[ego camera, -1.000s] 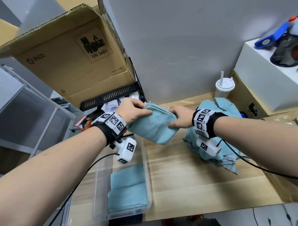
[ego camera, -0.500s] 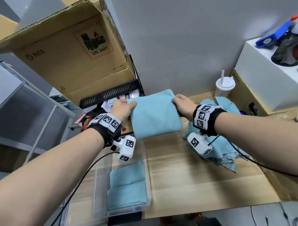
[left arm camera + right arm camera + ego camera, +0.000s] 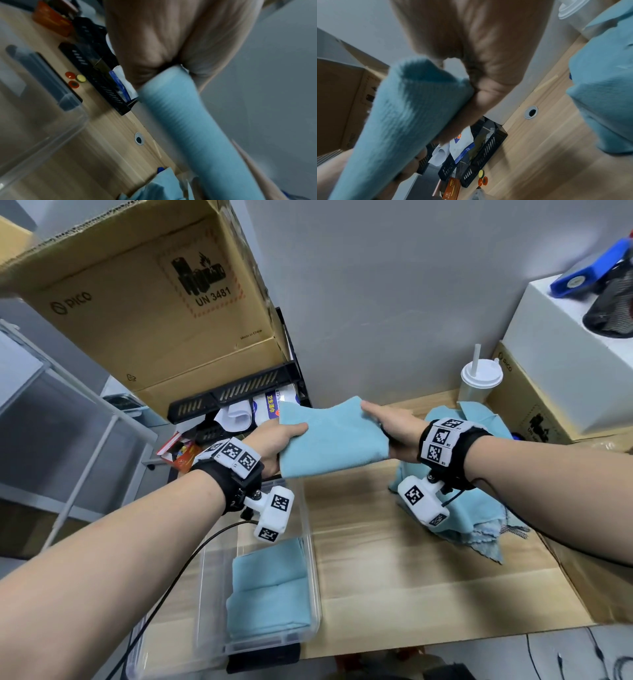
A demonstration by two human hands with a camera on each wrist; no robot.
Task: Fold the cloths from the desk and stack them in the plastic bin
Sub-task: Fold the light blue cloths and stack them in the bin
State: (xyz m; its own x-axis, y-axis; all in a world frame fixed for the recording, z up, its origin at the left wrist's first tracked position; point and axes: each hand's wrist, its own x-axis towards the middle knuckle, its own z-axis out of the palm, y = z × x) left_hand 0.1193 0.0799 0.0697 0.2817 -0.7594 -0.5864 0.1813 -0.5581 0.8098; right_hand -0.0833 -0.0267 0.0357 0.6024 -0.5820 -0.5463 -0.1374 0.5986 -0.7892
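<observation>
At the desk's near left corner the plastic bin (image 3: pixel 310 559) already holds folded cloths (image 3: pixel 270 587), lying directly below and nearer than the left hand (image 3: pixel 274 445). Above the bin's far end, the folded cloth (image 3: pixel 330 436) is held clear of the desk (image 3: pixel 411 570), long axis left to right; the left hand pinches its left edge, thumb on top, and the right hand (image 3: pixel 394 428) clamps its right edge, fingers extended along the top. Beyond, toward the far right corner, the unfolded pile (image 3: pixel 479 508) awaits; judged, the left hand is better placed to lower it.
</observation>
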